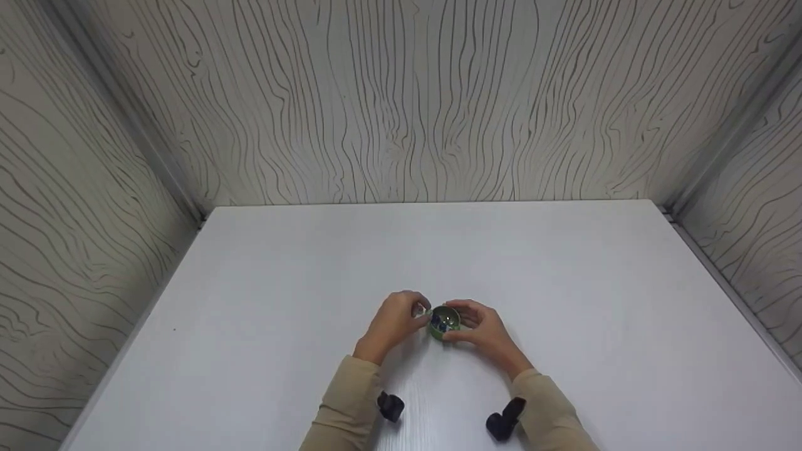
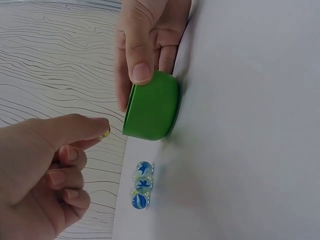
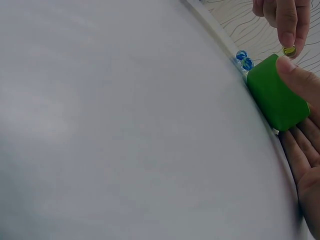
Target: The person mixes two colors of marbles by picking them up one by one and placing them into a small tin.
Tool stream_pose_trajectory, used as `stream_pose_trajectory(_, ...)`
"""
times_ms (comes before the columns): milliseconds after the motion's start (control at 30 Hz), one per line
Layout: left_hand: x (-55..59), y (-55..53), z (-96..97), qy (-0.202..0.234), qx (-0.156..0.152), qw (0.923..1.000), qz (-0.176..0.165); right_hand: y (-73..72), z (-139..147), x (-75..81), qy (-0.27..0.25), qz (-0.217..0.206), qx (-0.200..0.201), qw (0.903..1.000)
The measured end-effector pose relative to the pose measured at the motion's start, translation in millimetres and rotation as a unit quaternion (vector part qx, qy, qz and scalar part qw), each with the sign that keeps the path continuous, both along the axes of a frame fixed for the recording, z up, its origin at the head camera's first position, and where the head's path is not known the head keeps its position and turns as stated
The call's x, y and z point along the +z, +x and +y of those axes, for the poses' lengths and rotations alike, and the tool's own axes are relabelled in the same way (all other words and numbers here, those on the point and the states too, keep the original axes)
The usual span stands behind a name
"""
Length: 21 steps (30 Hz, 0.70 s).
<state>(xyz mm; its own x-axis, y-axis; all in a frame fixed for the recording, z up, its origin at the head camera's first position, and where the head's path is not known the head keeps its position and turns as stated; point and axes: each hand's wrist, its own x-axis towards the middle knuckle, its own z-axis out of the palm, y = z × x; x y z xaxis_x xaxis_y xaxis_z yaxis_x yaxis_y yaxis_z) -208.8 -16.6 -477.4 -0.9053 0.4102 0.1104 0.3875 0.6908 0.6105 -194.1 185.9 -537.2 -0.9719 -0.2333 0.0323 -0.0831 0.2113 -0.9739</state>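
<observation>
My right hand [image 1: 485, 331] holds a small green cup [image 2: 154, 109], with the thumb on its near side and the other fingers around its far side. The cup stands on the table, its mouth facing up. Over its rim, my left hand [image 1: 396, 318] pinches a clear glass marble with a yellow swirl [image 3: 289, 51] between thumb and forefinger. Inside the cup, the head view shows blue marbles [image 1: 443, 327]. Several clear marbles with blue and yellow swirls [image 2: 143, 184] lie close together on the table beside the cup; my left hand hides them in the head view.
A white table [image 1: 282, 269] spreads around both hands. Wood-grain patterned panels [image 1: 401, 106] stand behind it and along both sides. Black wrist cameras [image 1: 391, 407] project from the sleeves, low over the table.
</observation>
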Motion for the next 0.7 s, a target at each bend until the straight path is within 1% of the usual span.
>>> stream_pose_trajectory(333,3.4,1.6,4.4,-0.005,-0.001,1.0000,0.000,-0.1,0.2,0.3,-0.003,0.002,0.003,1.0000)
stream_pose_trajectory(433,3.6,1.9,5.1,-0.007,-0.005,0.9999,0.007,0.1,0.0,0.5,-0.001,0.001,0.004,1.0000)
stream_pose_trajectory(700,6.3,3.1,9.1,-0.008,0.003,1.0000,-0.003,-0.2,0.0,0.3,0.003,0.004,0.006,1.0000)
